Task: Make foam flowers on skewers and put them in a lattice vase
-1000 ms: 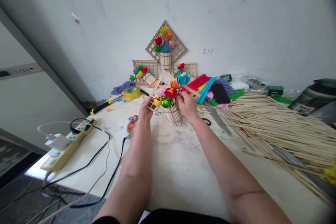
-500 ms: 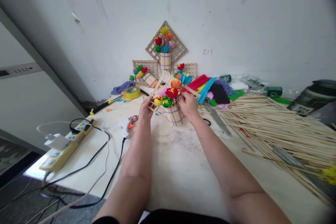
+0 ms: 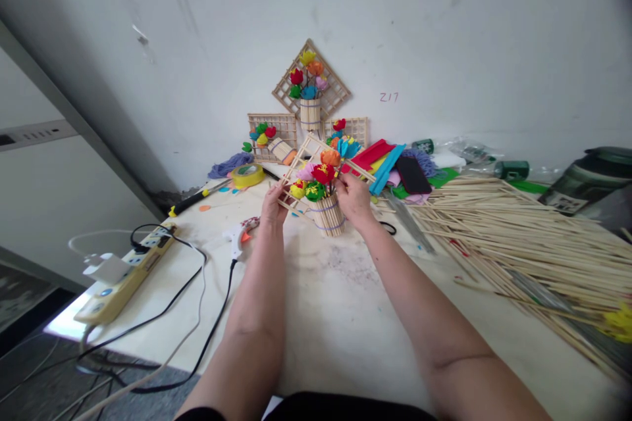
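Observation:
My left hand point(image 3: 275, 205) is closed on the lower left edge of a small lattice of thin sticks point(image 3: 296, 168), which is tilted. In front of the lattice is a small round stick basket point(image 3: 328, 216) with purple bands. Crepe-paper flowers rise above it: a red flower point(image 3: 323, 173), an orange flower point(image 3: 330, 157), a green flower point(image 3: 315, 192), a yellow flower point(image 3: 297, 189), a pink flower point(image 3: 306, 172) and a blue flower point(image 3: 348, 147). My right hand point(image 3: 354, 199) is closed beside the flower stems at the basket's right rim; its fingertips hide what they pinch.
Similar flower lattices point(image 3: 311, 82) lean on the wall. Left are a glue gun point(image 3: 237, 237), yellow tape point(image 3: 247, 175) and a power strip point(image 3: 128, 276) with trailing cords. Right lie coloured paper point(image 3: 388, 168), a phone point(image 3: 413, 175), loose sticks point(image 3: 523, 230) and a dark bottle point(image 3: 590, 181).
The view has shifted very slightly. Both hands, the lattice and the flower basket stay almost where they were, with the same grip.

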Demonstrator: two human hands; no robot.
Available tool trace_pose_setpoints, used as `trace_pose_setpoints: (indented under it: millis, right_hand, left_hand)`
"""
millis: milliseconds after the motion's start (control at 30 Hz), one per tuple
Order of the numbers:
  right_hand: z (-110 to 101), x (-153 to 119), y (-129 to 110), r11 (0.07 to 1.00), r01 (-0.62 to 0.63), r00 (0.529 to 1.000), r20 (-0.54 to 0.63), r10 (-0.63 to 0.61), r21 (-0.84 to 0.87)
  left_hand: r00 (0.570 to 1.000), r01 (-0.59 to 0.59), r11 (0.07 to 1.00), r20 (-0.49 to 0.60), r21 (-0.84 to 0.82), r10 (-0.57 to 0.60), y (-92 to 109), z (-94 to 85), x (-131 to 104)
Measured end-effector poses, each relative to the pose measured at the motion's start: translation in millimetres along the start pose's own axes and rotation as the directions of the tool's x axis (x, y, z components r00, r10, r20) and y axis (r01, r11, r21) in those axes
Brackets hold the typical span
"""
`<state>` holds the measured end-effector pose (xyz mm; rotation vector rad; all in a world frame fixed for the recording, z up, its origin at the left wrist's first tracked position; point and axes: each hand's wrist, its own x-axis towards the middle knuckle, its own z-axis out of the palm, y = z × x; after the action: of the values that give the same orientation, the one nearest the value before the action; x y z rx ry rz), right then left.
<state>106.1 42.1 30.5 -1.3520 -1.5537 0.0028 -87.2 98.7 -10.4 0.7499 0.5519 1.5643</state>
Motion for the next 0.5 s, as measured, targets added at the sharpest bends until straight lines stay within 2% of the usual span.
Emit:
trace_pose_setpoints:
  millis: [200,300,400,500]
  right_hand:
    - [4.0,-0.3,3.0,1.000,-0.022,1.000,0.009,0.022,0.003]
    - [3.4,1.9,6.0,0.995,-0.051,0.997,0.057,0.047,0.082]
    - [-2.5,6.4,10.3,0.985,-0.095,0.994,0.059,0.088,0.144]
    - [-11.2,10.8,14.6,0.984,-0.141,0.990,0.020,0.140,0.111]
  left_hand:
    - [1.000,0.011,1.000,0.019,-0.009,-0.011,0.5,0.7,0.8]
    - [1.000,0.009,1.000,-0.017,-0.003,-0.009,1.7,0.6,3.1]
    - [0.998,-0.028,1.000,-0.063,0.001,0.028,5.2,2.4,5.4]
    - [0.995,-0.075,0.996,-0.069,0.036,0.078,10.0,7.2,5.8]
